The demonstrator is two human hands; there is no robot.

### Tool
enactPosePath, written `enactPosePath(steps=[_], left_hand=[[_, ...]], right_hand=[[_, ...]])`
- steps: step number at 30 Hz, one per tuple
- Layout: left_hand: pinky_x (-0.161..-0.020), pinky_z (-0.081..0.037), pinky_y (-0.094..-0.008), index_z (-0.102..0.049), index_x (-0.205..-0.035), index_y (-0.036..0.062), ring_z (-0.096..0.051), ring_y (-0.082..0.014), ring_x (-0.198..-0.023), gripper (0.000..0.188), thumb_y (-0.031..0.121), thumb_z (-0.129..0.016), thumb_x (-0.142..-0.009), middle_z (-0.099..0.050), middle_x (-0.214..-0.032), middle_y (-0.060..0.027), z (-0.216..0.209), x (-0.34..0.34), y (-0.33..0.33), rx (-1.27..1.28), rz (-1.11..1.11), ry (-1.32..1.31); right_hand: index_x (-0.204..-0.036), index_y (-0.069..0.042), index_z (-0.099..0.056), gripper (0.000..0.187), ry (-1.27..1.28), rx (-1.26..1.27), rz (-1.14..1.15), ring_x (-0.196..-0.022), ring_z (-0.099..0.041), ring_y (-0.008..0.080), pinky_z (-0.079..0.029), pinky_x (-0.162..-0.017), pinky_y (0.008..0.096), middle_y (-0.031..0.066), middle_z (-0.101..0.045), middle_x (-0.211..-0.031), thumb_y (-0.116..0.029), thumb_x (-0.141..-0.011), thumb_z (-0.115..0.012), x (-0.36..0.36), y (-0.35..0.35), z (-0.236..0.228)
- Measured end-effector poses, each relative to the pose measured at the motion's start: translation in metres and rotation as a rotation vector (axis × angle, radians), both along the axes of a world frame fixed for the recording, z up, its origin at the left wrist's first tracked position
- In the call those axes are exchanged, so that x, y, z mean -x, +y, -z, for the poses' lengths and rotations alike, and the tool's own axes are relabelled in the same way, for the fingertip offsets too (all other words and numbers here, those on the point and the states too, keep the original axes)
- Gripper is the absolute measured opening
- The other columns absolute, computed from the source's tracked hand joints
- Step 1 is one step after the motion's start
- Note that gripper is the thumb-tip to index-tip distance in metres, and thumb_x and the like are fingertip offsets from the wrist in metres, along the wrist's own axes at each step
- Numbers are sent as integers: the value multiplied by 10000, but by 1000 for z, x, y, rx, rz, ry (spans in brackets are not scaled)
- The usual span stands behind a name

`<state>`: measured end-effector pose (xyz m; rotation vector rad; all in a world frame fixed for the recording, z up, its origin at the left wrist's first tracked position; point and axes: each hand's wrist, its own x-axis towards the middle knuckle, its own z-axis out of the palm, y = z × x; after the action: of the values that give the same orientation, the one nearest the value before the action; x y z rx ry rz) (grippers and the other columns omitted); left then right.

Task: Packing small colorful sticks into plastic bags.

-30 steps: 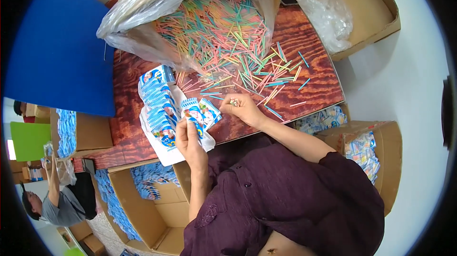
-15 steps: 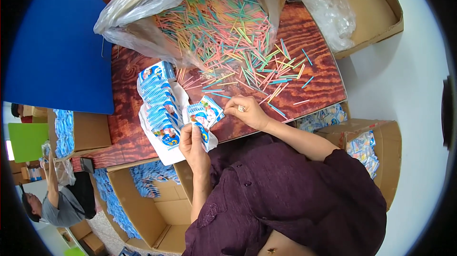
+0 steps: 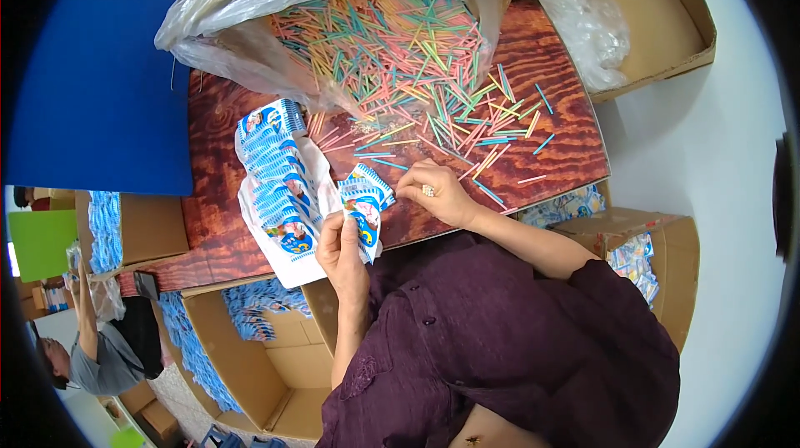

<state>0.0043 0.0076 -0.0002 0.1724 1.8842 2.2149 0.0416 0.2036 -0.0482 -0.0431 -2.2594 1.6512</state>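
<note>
My left hand (image 3: 343,258) pinches a small blue-and-white printed packet (image 3: 363,219) between thumb and fingers, over the table's near edge. Behind it, a second similar packet (image 3: 372,181) reaches toward my right hand (image 3: 439,195). The right fingers are pinched together at that packet's corner; whether they grip it or something small is hidden. Left of my hands, a long overlapping row of the same packets (image 3: 279,169) lies on white sheets (image 3: 292,271). Beyond, thin pastel sticks (image 3: 392,40) fill a plastic-lined box, and several loose sticks (image 3: 487,127) lie spilled on the table.
The red wood-patterned table (image 3: 237,252) has open cartons around it. One carton (image 3: 287,369) below left holds packets; another carton (image 3: 667,281) stands at right. A carton (image 3: 658,23) with clear plastic is at far right. A blue panel (image 3: 100,73) and a co-worker (image 3: 108,360) are at left.
The packet in my left hand has turned so more of its printed face shows. My right hand stays pinched beside the packets. The whole view has shifted slightly.
</note>
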Motion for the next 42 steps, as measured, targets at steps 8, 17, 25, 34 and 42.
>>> enactPosePath(steps=[8, 17, 25, 34, 42], left_hand=[[-766, -466, -311, -629, -909, -59, -619, -241, -858, 67, -38, -610, -848, -657, -906, -149, -10, -3, 3, 403, 79, 477], [-772, -456, -308, -631, -924, -50, -615, -239, -844, 91, -67, -571, -858, -658, -908, -140, -11, -4, 11, 411, 110, 567], [-818, -468, -321, -645, -947, -60, -622, -253, -900, 107, -55, -588, -856, -662, -959, -161, -7, -9, 15, 268, 10, 448], [-903, -445, -337, -649, -1028, -50, -605, -251, -1007, 179, 10, -591, -870, -644, -1067, -162, -13, -2, 6, 168, 30, 318], [-610, -432, -206, -570, -991, 6, -548, -73, -683, 102, 90, -528, -951, -602, -942, -54, -22, -8, -11, 57, 29, 58]], right_hand=[[-921, -30, -588, 398, -119, 1414, -150, -640, -558, 168, -485, -800, 359, 30, -561, -606, -390, -1009, -441, 11, 14, -44], [-1013, 26, -597, 450, -175, 1372, -136, -1070, -627, 319, -480, -951, 408, 196, -694, -900, -395, -1002, -440, 25, -10, -103], [-1355, 16, -456, 605, -280, 592, -523, -1232, -504, 264, -398, -1028, 358, 172, -518, -1319, -336, -900, -644, 12, -14, -129], [-1353, -89, -471, 556, -62, -172, -194, -1020, -622, 270, -484, -845, 372, 151, -612, -1152, -60, -824, -636, -2, -18, -137], [-1379, -68, -435, 592, -1, -218, -333, -914, -620, 319, -487, -787, 397, 169, -623, -1043, -45, -815, -615, 1, -47, -115]])
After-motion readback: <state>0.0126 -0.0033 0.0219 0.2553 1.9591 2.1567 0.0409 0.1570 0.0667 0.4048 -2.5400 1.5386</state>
